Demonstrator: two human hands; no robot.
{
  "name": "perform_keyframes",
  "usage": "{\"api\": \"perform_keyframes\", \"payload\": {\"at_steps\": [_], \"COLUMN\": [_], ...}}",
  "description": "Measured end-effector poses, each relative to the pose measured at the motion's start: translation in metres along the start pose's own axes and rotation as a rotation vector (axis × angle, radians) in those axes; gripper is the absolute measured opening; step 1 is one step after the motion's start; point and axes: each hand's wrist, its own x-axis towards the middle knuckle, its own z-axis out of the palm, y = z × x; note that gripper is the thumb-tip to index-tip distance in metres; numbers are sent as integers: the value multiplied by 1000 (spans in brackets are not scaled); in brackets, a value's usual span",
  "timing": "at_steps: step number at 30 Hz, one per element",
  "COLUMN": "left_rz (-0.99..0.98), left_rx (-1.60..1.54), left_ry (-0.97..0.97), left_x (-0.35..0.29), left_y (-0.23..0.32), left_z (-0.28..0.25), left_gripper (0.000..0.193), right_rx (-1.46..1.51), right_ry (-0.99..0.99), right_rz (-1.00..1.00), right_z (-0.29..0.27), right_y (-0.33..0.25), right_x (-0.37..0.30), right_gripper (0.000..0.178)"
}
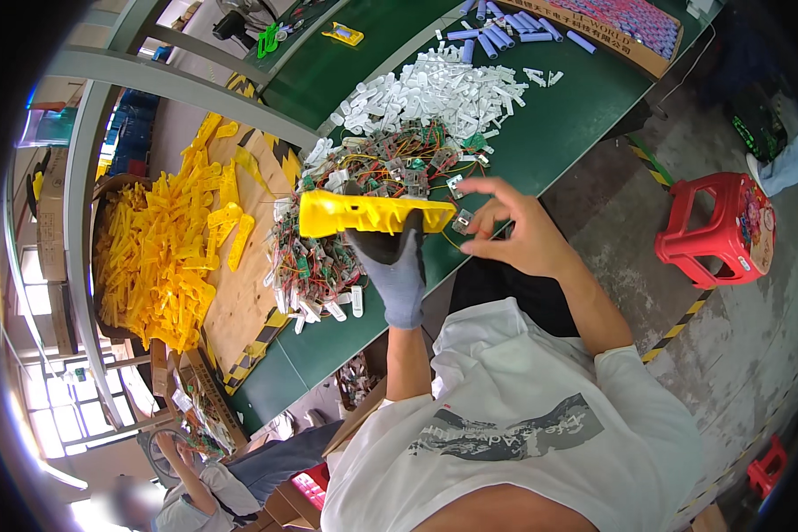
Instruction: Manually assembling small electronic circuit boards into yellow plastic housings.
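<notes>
My left hand [388, 257], in a grey glove with dark fingers, is closed around a long yellow plastic housing [328, 215]. The housing lies crosswise in front of me, its ribbed side showing. At its right end, my bare right hand [516, 229] has its thumb and bent fingers closed in on a small wired module [462, 221]. A thin yellow wire curves below the module. By the index fingertip sits a small white-edged part [455, 185]; whether the finger touches it I cannot tell. Behind the housing spreads a pile of wired circuit modules [403, 160].
Small white plastic pieces [434, 93] are heaped farther back on the green table [576, 106], before blue cylinders [505, 34] and a cardboard box [625, 40]. Yellow housings [164, 257] fill the left side near a metal frame. A red stool [709, 230] stands right. Another person [195, 488] works lower left.
</notes>
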Motion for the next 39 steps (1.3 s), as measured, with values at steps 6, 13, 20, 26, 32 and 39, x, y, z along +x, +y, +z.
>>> {"api": "perform_keyframes", "payload": {"at_steps": [6,13,20,26,32,39], "left_rz": [206,196,52,-279,-315,-424], "left_rx": [71,93,46,126,141,-78], "left_ry": [74,84,-21,-279,-333,-279], "left_x": [26,32,31,21,0,-1], "left_y": [19,22,20,-1,-18,-12], "left_z": [-5,-19,-30,-25,-18,-12], "left_gripper": [45,53,62,41,45,50], "right_rx": [237,406,169,-21,-282,216], "right_ry": [-78,-26,-70,-46,-89,-35], "right_rz": [-17,97,-89,-30,81,176], "right_z": [-6,-15,-31,-11,8,6], "right_y": [21,8,2,-13,4,25], "right_x": [-20,-15,3,51,69,59], "right_gripper": [38,29,19,31,22,21]}}
